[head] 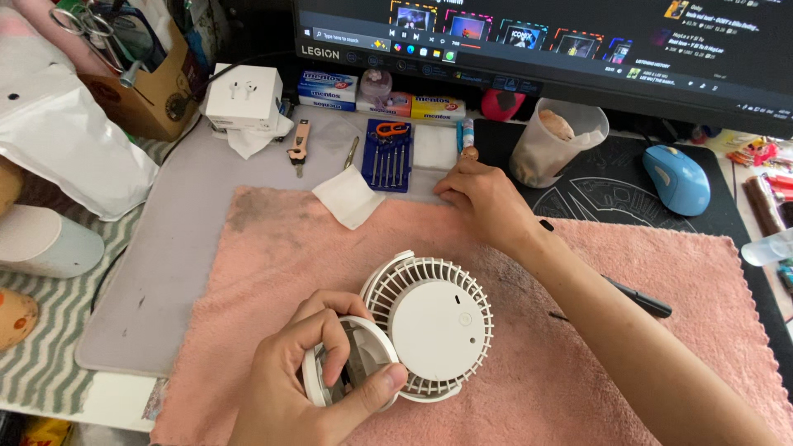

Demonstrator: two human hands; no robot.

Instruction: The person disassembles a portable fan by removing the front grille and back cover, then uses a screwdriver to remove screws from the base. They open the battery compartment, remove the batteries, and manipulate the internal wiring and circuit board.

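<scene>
We hold the white fan (429,326) at about 6 o'clock on the pink towel (264,272), our left hand (318,376) curled around its round base, thumb and fingers pinching the rim while the grille leans against the towel. Our right hand (487,202) reaches to 12 o'clock, fingers loosely bent and pressed down at the towel's far edge, just beside the blue screwdriver set (388,155); we cannot tell whether it grips anything. The risk, as we judge it, is the one-handed hold: the fan's hinged head could swing or slip from the pinch and knock against the towel. A black tool (640,299) lies at 3 o'clock, partly hidden under our right forearm, and a careless draw-back of that arm could roll it off. A folded white paper (349,196) sits at 11 o'clock, near the set, light enough to be swept aside. A plastic cup (552,140) stands at 1 o'clock, close to our right hand and easy to tip; a blue mouse (677,177) lies farther at 2 o'clock. A white box (244,97) and small cutter (299,144) crowd the far left.
</scene>
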